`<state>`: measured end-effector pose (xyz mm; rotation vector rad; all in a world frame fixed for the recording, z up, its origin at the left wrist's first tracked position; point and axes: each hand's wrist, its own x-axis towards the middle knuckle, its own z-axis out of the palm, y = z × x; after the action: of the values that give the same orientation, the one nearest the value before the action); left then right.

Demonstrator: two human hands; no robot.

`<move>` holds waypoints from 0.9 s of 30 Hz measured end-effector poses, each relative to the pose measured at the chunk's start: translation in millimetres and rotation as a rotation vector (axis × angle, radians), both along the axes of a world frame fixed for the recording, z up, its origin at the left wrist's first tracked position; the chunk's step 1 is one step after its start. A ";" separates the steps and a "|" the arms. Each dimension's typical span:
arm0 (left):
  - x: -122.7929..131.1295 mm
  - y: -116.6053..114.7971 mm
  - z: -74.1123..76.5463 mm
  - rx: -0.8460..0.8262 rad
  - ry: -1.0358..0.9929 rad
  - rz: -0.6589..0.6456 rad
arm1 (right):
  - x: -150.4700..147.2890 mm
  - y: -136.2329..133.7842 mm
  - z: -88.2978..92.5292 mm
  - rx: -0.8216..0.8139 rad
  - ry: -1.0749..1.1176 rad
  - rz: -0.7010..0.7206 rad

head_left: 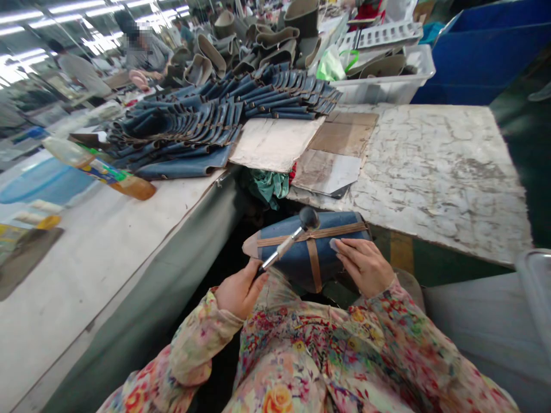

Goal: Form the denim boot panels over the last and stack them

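Observation:
My left hand [241, 289] is closed round the dark grip of a hammer [284, 245], which has a silver shaft and a rounded black head. The hammer head hovers over or rests on a blue boot upper [284, 223] at my lap; which of these I cannot tell. Tan strips cross this upper, and its left end is pale pink. At its right part is my right hand [365, 264], fingers pinched together with a small pale piece [334, 245] at the tips. What supports the upper from below is mostly hidden.
Stacked blue boot uppers [181, 132] cover the table ahead, with olive ones [258, 46] behind. A bottle of amber liquid [133, 186] lies tilted at left. Cardboard [344, 132] and a worn white board [439, 166] are at right. Beyond stand a white bin [379, 89], a blue bin [486, 46] and co-workers.

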<state>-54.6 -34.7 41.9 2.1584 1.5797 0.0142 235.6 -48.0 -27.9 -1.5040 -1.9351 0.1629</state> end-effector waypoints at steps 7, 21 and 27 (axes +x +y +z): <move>0.7 1.1 -2.0 0.042 -0.124 0.031 | 1.2 -2.2 -0.4 -0.003 -0.004 -0.002; -2.6 -1.1 -5.2 0.003 -0.056 0.043 | 2.4 -0.9 -0.5 -0.001 -0.054 -0.013; -20.7 14.7 -18.9 0.064 0.030 0.045 | 3.5 13.4 8.9 -0.011 -0.111 -0.002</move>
<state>-75.3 -20.0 23.0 2.1804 1.6657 0.0481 239.0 -34.6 -19.0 -1.5519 -2.0227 0.0907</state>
